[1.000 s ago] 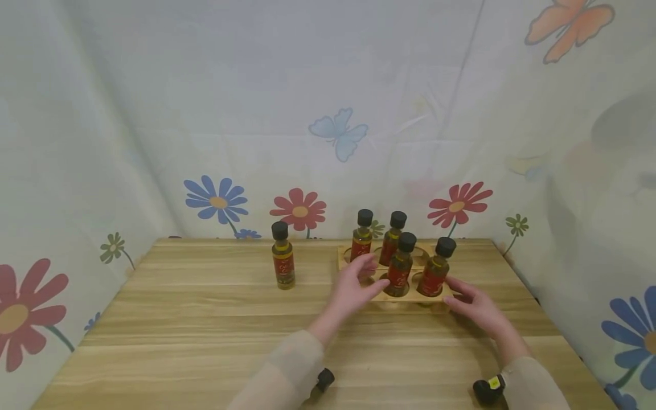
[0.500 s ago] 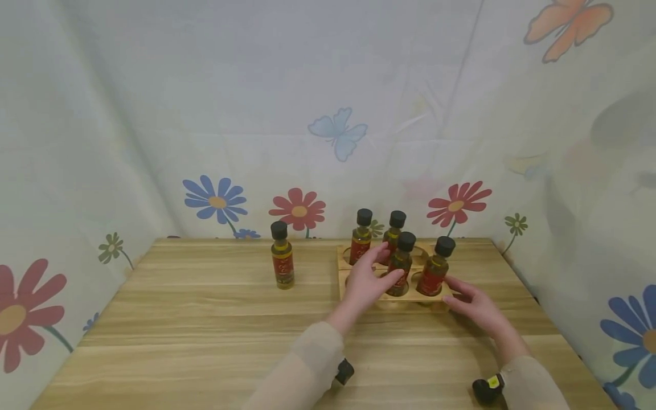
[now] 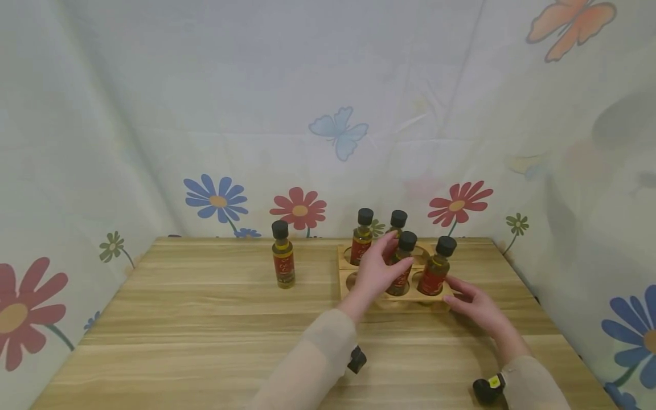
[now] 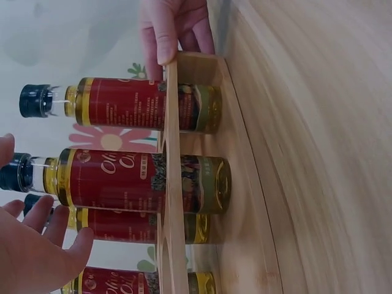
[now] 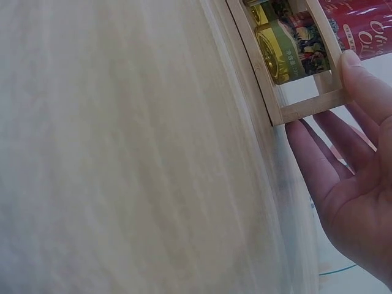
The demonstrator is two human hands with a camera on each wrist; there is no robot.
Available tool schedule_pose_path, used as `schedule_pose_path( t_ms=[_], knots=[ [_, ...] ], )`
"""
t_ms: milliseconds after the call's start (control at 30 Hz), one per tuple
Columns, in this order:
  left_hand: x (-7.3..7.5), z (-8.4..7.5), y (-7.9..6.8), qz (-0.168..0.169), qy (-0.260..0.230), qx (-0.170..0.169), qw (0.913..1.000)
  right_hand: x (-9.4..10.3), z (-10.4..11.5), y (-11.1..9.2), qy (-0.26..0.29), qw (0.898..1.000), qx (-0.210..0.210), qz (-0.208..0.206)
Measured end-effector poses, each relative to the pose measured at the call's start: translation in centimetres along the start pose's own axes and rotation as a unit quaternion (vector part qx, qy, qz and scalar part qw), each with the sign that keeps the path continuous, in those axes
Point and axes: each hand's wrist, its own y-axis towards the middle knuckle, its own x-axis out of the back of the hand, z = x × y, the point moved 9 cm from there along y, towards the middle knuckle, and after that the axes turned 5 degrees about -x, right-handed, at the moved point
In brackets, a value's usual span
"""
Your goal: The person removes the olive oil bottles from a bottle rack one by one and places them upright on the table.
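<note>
A two-tier wooden bottle rack holds several small olive oil bottles with black caps and red labels. My left hand is at the front middle olive oil bottle, with thumb and fingers spread on either side of it. In the left wrist view, that left hand shows a gap between its fingers and the bottle. My right hand grips the rack's right end. In the right wrist view, its thumb rests on the upper board and its fingers touch the end from below. Behind my left hand, the back middle bottle is partly hidden.
Another olive oil bottle stands upright on the wooden table, left of the rack. A back left bottle and a front right bottle sit in the rack's holes. A flowered cloth hangs behind the table.
My left hand has moved right and slightly up, from the rack's left part to the front middle bottle. My right hand has stayed at the rack's right end.
</note>
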Motion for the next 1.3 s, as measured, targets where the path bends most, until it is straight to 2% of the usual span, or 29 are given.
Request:
schedule_pose_path(
  t_ms=[267, 633, 800, 1000, 1300],
  knots=[
    [-0.4, 0.1, 0.6, -0.006, -0.027, 0.013, 0.9995, 0.0, -0.2, 0.1, -0.010, 1.000, -0.005, -0.002],
    [-0.6, 0.0, 1.2, -0.015, -0.022, -0.009, 0.9996, 0.0, -0.4, 0.0, -0.001, 1.000, -0.015, -0.004],
    [-0.5, 0.1, 1.1, -0.024, -0.025, -0.012, 0.9993, 0.0, -0.2, 0.0, 0.000, 1.000, -0.003, -0.001],
    [-0.3, 0.2, 1.0, -0.031, -0.038, -0.004, 0.9988, 0.0, -0.5, 0.0, 0.005, 1.000, -0.017, 0.002],
    [-0.4, 0.1, 0.9, -0.039, -0.060, -0.015, 0.9973, 0.1, -0.4, 0.0, 0.003, 1.000, -0.014, -0.001]
  ],
)
